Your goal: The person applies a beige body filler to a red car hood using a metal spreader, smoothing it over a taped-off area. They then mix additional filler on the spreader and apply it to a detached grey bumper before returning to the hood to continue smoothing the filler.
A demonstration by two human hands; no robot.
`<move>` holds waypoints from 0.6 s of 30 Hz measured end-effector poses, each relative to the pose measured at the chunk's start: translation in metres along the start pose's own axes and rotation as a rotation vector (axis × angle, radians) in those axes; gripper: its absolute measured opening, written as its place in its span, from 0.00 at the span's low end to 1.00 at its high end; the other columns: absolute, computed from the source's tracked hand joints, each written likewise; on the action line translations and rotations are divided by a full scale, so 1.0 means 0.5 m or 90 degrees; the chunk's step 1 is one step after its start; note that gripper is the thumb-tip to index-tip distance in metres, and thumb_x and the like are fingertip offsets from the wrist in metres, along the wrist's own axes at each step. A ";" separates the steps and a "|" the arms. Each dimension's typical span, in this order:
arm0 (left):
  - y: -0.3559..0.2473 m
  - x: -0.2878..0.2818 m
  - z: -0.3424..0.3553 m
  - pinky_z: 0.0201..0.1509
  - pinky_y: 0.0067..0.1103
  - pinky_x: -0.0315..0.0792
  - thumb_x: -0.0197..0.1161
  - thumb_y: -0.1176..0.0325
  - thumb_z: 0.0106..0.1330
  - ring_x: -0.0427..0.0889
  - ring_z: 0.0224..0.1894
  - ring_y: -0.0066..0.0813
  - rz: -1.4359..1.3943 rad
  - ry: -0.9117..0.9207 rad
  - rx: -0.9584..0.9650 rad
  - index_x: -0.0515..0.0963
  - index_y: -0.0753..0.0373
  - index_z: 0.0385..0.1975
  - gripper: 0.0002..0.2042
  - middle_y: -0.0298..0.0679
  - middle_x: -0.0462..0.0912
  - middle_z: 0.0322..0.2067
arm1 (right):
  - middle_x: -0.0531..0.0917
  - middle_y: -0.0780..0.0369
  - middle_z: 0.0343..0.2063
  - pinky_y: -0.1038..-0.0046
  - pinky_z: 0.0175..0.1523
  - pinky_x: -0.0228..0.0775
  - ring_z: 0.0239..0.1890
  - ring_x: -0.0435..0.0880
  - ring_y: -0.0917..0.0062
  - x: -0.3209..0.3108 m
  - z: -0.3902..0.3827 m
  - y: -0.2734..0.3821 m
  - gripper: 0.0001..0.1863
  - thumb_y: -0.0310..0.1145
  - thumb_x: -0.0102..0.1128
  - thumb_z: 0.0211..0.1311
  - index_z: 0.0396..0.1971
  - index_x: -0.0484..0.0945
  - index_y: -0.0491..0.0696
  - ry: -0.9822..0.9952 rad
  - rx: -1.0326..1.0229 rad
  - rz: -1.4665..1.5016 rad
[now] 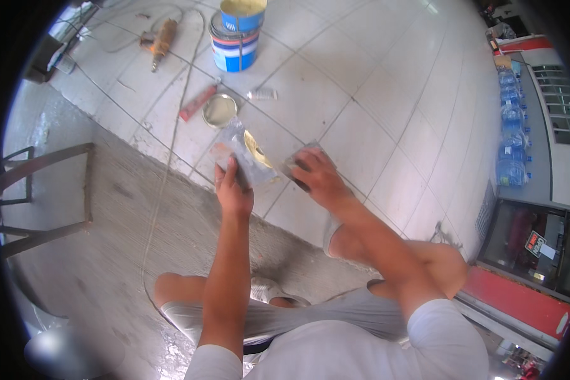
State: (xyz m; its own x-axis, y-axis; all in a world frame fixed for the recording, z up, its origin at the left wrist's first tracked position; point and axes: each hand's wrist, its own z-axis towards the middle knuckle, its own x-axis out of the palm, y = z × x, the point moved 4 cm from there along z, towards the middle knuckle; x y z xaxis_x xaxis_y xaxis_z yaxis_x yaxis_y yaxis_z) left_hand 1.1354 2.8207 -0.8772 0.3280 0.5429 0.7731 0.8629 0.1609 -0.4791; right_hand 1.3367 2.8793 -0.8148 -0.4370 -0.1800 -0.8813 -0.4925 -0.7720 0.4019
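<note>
My left hand grips a flat metal putty board, tilted, with a smear of yellowish putty on its face. My right hand holds a small flat scraper blade right beside the board's edge, touching or almost touching it. Both hands are raised above the white tiled floor, while I crouch with my knees below them.
A round tin lid and a red strip lie on the tiles ahead. Two stacked paint buckets stand further off, near a power tool with cables. A chair frame stands at the left on rough concrete. Water bottles line the right.
</note>
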 end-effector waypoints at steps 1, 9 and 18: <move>-0.026 0.033 -0.011 0.65 0.33 0.72 0.57 0.70 0.76 0.77 0.61 0.33 -0.003 0.018 0.013 0.66 0.56 0.68 0.22 0.34 0.77 0.59 | 0.77 0.59 0.52 0.58 0.66 0.67 0.62 0.72 0.57 -0.022 0.002 -0.010 0.22 0.16 0.62 0.46 0.43 0.81 0.53 0.010 0.007 -0.004; -0.261 0.204 -0.129 0.14 0.14 0.63 0.54 0.67 0.77 0.71 0.20 0.15 0.004 0.048 -0.111 0.71 0.63 0.61 0.16 0.31 0.74 0.29 | 0.78 0.63 0.55 0.71 0.65 0.69 0.61 0.76 0.73 -0.237 0.099 0.029 0.35 0.14 0.56 0.54 0.65 0.70 0.50 -0.180 0.363 0.572; -0.372 0.258 -0.239 0.47 0.23 0.80 0.51 0.70 0.77 0.83 0.47 0.29 0.224 0.045 0.074 0.66 0.66 0.65 0.19 0.41 0.80 0.48 | 0.83 0.59 0.51 0.65 0.65 0.71 0.56 0.80 0.67 -0.281 0.093 0.173 0.32 0.13 0.53 0.56 0.61 0.77 0.50 -0.174 0.445 0.757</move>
State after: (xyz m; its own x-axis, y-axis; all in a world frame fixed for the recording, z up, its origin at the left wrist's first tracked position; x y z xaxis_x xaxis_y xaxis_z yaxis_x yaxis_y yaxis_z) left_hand 1.0633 2.7624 -0.6387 0.6256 0.5243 0.5776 0.6449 0.0690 -0.7611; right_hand 1.3204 2.8664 -0.6444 -0.9416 -0.3178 0.1110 0.0376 0.2284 0.9728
